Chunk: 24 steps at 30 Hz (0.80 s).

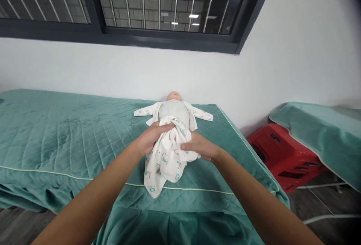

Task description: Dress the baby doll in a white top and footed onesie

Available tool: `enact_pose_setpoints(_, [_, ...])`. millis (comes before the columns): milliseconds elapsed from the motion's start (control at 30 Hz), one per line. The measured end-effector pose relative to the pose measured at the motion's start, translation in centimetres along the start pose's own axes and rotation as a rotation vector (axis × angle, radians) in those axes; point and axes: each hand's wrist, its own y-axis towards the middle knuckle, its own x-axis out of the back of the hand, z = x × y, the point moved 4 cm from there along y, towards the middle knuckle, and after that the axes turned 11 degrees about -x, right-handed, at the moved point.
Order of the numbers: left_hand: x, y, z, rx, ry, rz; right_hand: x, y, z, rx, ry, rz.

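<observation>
A baby doll lies on its back on the green quilted bedspread, head towards the wall. A white printed baby jacket lies spread beneath its torso, sleeves out to both sides, and a plain pale layer covers the belly. Over the doll's lower body hangs a bunched white baby garment with small animal prints. My left hand grips its upper left side, thumb on top. On its right side my right hand is closed around a fold. The doll's legs are hidden by the cloth.
The bed's piped front edge runs just below the hanging garment. To the right, red plastic stools sit beside another green-covered surface. Behind the bed rises a white wall with a dark-framed barred window.
</observation>
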Motion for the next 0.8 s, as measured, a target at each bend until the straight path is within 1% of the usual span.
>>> enact_pose_setpoints(33, [0.3,0.0,0.2,0.0,-0.012,-0.017,-0.2,0.1,-0.2,-0.015,-0.044,0.0])
enact_pose_setpoints(67, [0.5,0.0,0.5,0.005,-0.026,-0.024,-0.2,0.3,-0.2,-0.013,-0.052,-0.042])
enact_pose_setpoints(100, [0.6,-0.1,0.8,0.012,-0.039,-0.022,0.0,0.7,-0.1,0.011,-0.018,-0.123])
enact_pose_setpoints(167, [0.4,-0.3,1.4,0.043,-0.038,-0.004,0.6,1.5,0.4,0.119,0.146,-0.319])
enact_pose_setpoints(200, [0.1,-0.5,1.7,0.072,-0.018,0.018,0.9,1.9,0.6,0.18,0.243,-0.396])
enact_pose_setpoints(233, [-0.1,-0.7,2.0,0.108,0.012,0.05,1.1,2.3,0.7,0.226,0.327,-0.441])
enact_pose_setpoints(267, [-0.4,-0.9,2.3,0.145,0.049,0.085,1.1,2.8,0.7,0.249,0.389,-0.452])
enact_pose_setpoints(333, [-0.8,-1.2,2.4,0.183,0.108,0.127,0.9,3.6,0.5,0.226,0.441,-0.402])
enact_pose_setpoints(367, [-0.8,-1.1,2.3,0.168,0.115,0.111,0.8,3.9,0.3,0.199,0.446,-0.371])
enact_pose_setpoints(433, [-0.2,-0.9,1.6,0.079,0.083,0.015,0.6,4.0,-0.2,0.174,0.446,-0.328])
enact_pose_setpoints(500, [0.5,-0.6,1.0,-0.007,0.03,-0.064,0.3,3.6,-0.6,0.185,0.418,-0.272])
enact_pose_setpoints(567, [1.0,-0.3,0.7,-0.028,0.003,-0.079,-0.3,3.1,-1.0,0.168,0.319,-0.151])
enact_pose_setpoints(633, [1.2,-0.1,0.9,-0.007,-0.002,-0.074,-1.0,2.7,-1.6,0.084,0.167,-0.019])
enact_pose_setpoints(667, [1.3,-0.1,1.1,0.004,-0.008,-0.075,-1.1,2.6,-1.7,0.04,0.108,0.01])
enact_pose_setpoints(700, [1.3,-0.2,1.3,0.014,-0.015,-0.076,-1.1,2.6,-1.8,0.017,0.081,-0.004])
enact_pose_setpoints(733, [1.2,-0.3,1.5,0.025,-0.02,-0.075,-0.9,2.6,-1.7,0.019,0.093,-0.052])
enact_pose_setpoints(800, [1.0,-0.7,2.1,0.066,-0.026,-0.051,-0.2,2.8,-1.1,0.067,0.23,-0.2])
